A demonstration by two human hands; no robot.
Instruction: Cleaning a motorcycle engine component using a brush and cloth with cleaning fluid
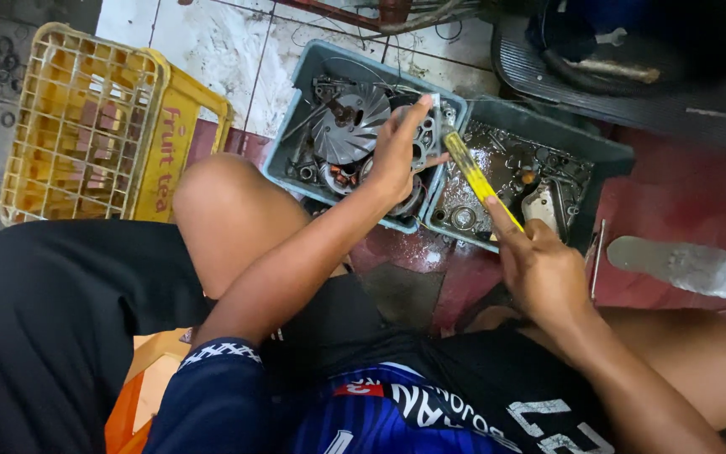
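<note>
- Left hand (397,155) grips a small metal part (435,113) over the left grey tray (291,139), just above the finned rotor (348,126).
- Right hand (539,265) is closed on a yellow-handled screwdriver (479,179), tip aimed at the part, shaft crossing the right oily tray (607,151).
- I reckon the part is stiff, light, prob. greasy; take it by the edges.
- Room is tight btwn tray rims; a yellow crate (86,126) sits left, a plastic bottle (691,265) right on the floor.

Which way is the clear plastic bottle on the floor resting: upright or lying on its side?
Lying on its side. The clear plastic bottle stretches lengthwise across the red floor, right of the right hand.
</note>
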